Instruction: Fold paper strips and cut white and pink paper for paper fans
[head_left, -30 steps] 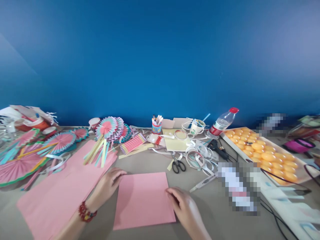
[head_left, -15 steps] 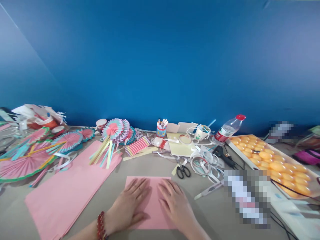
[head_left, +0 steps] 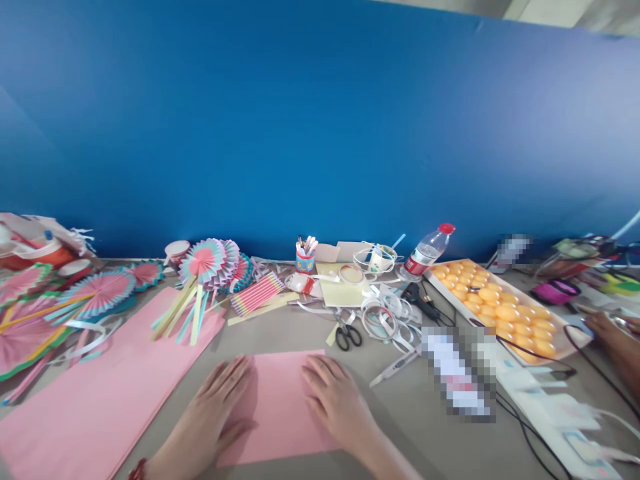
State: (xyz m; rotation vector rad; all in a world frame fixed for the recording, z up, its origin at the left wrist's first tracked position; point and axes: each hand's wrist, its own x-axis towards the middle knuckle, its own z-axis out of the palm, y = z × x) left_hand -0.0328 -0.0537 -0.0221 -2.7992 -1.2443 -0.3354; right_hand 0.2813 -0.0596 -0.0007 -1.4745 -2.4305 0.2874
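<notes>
In front of me a pink sheet of paper [head_left: 280,400] lies flat on the grey table [head_left: 390,433]. My left hand [head_left: 215,407] rests palm down over the sheet's left edge, fingers stretched out and thumb on the paper. On the right edge lies my right hand [head_left: 333,397], also flat with its fingers extended. Neither hand grips anything. A red beaded bracelet [head_left: 137,470] shows at my left wrist. Beyond the sheet, to the right, are black-handled scissors [head_left: 349,338] and a white utility knife [head_left: 395,365].
A pink paper stack [head_left: 95,393] and folded paper fans [head_left: 205,263] occupy the left. Behind the scissors are tape rolls [head_left: 379,322], a glue gun [head_left: 420,300] and a water bottle [head_left: 427,253]. A tray of orange balls [head_left: 500,307] and another person's hand [head_left: 615,340] are at right.
The view has turned right, so the table things sit further left. My left hand has slid outward to the sheet's left edge, leaving more of the paper uncovered. Another person's hand has come into view.
</notes>
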